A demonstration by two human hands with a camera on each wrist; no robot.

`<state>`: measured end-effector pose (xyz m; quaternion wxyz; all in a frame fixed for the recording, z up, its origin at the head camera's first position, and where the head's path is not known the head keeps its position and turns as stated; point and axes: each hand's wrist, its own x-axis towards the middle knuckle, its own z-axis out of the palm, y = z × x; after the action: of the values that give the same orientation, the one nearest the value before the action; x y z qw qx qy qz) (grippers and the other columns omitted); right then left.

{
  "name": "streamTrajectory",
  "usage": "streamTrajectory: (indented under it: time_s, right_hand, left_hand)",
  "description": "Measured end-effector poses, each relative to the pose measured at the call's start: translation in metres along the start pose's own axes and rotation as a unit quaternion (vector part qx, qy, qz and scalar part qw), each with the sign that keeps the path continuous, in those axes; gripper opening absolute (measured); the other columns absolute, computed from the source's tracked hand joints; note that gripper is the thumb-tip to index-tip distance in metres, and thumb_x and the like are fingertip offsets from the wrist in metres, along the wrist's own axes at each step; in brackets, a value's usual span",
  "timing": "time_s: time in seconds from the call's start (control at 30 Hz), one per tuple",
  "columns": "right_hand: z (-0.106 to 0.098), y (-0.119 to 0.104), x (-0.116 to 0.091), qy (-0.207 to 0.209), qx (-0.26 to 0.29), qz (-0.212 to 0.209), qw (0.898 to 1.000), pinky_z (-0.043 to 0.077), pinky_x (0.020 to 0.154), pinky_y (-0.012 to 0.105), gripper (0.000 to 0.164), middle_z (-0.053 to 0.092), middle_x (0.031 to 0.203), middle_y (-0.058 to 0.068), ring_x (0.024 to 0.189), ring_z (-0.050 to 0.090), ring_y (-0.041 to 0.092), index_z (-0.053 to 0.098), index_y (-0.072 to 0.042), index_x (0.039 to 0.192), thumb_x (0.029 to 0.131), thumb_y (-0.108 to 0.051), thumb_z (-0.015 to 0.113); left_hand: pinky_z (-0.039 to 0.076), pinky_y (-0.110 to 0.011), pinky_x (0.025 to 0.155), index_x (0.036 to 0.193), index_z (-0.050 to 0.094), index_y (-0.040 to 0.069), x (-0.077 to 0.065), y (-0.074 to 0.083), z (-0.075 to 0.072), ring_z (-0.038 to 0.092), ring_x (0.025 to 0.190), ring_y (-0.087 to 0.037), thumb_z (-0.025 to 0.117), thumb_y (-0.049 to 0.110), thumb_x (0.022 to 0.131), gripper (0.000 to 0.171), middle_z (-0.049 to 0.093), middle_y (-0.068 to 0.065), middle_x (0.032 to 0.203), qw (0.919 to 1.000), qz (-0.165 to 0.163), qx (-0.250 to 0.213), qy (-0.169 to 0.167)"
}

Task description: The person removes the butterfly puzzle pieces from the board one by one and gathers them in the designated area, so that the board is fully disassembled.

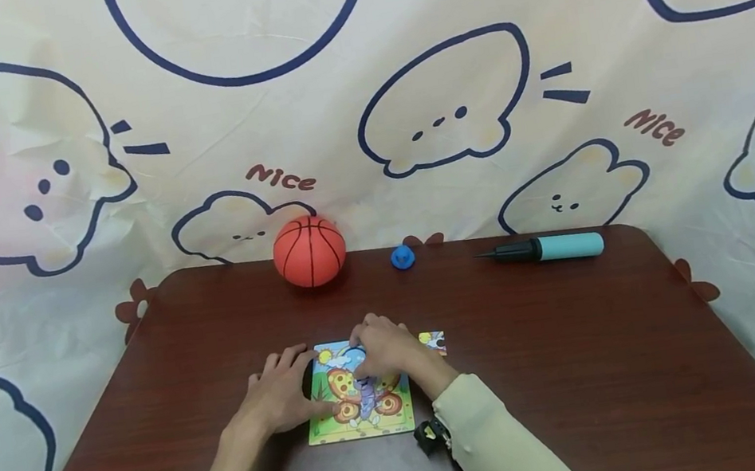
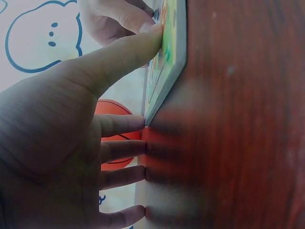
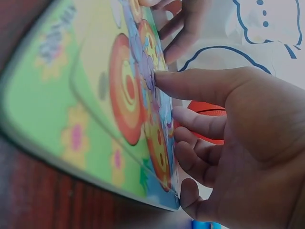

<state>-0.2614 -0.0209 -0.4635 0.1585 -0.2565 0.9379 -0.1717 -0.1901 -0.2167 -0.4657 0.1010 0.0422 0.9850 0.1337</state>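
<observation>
While the left hand [image 1: 280, 394] steadies one side, the right hand [image 1: 394, 350] works over the top of a picture puzzle [image 1: 367, 410], which lies flat on the dark counter [image 1: 570, 369] between the two. The left hand has its fingers spread and straight, thumb resting on the puzzle's face and index fingertip at its edge; it grips nothing. The right hand's fingers are loosely bent towards the far edge and its thumb presses on the pictured surface — no piece shows pinched between them.

A loose piece [image 1: 426, 338] lies just beyond the right forearm, apart from the puzzle, near its upper right side. Farther back stand a red ball [image 1: 310, 253], a small blue object [image 1: 402, 257] and a teal-and-black pen [image 1: 571, 246], all well apart from the work.

The step in hand looks like pressing or adjusting pieces in the upper part of the picture, with most of it apparently assembled. The next move probably calls for lifting the right hand clear, picking up the loose piece and turning it to match its gap — where that gap is, the right hand hides
</observation>
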Motion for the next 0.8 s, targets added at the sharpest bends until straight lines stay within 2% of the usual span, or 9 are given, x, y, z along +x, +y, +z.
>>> streamTrajectory:
  time_s: [0.43, 0.67, 0.8]
  right_hand:
    - [-0.0052, 0.001, 0.0009, -0.004, -0.025, 0.017, 1.0, 0.042, 0.082, 0.035, 0.048, 0.052, 0.106, -0.003, 0.095, 0.047, 0.014, 0.066, -0.021, 0.109, 0.073, -0.049, 0.081]
    - [-0.0036, 0.0033, 0.0027, -0.014, -0.024, 0.016, 0.999, 0.041, 0.081, 0.035, 0.039, 0.051, 0.104, -0.004, 0.096, 0.046, 0.014, 0.068, -0.021, 0.1, 0.075, -0.048, 0.08]
    - [-0.0024, 0.0031, 0.0023, -0.008, -0.018, 0.002, 1.0, 0.041, 0.083, 0.037, 0.041, 0.052, 0.108, -0.003, 0.098, 0.047, 0.014, 0.065, -0.023, 0.109, 0.077, -0.045, 0.079]
  left_hand:
    - [0.037, -0.068, 0.094, 0.14, 0.05, 0.015, 0.0009, 0.0003, 0.0011, 0.037, 0.13, -0.037, 0.077, 0.07, 0.06, 0.1, 0.041, -0.012, 0.148, 1.0, 0.002, 0.005, 0.004]
    - [0.036, -0.069, 0.095, 0.14, 0.05, 0.016, 0.0012, 0.0013, 0.0004, 0.036, 0.131, -0.037, 0.076, 0.071, 0.061, 0.1, 0.041, -0.012, 0.149, 1.0, -0.001, 0.003, -0.004]
    - [0.037, -0.068, 0.095, 0.14, 0.05, 0.015, 0.0002, 0.001, 0.0, 0.036, 0.13, -0.037, 0.077, 0.07, 0.061, 0.1, 0.041, -0.012, 0.149, 1.0, 0.002, 0.001, 0.003]
